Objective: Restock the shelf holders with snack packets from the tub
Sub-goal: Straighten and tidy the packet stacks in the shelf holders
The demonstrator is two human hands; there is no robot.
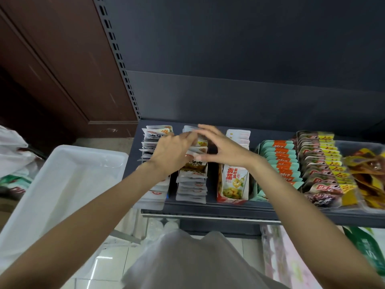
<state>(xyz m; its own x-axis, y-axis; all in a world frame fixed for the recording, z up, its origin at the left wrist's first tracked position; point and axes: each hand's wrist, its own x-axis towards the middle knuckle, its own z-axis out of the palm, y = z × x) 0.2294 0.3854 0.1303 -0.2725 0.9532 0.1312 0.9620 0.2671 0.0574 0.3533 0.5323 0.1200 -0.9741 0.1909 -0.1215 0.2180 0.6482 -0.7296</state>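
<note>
The white tub (62, 184) stands left of the dark shelf (218, 209), and I see no packets in it. On the shelf, holders carry rows of snack packets. Both hands are at the second row of grey-white snack packets (192, 185). My left hand (173, 152) grips the packets at the back of that row from the left. My right hand (220, 146) brackets a bunch of the same packets between its thumb and outstretched fingers. The two hands' fingertips meet over the row.
A first row of grey-white packets (155, 188) sits at the shelf's left end. Rightwards come a red-and-white carton (235, 182), teal-orange packets (279, 161), red-yellow packets (320, 163) and a clear bin of yellow packets (366, 176). Bags (12, 155) lie left of the tub.
</note>
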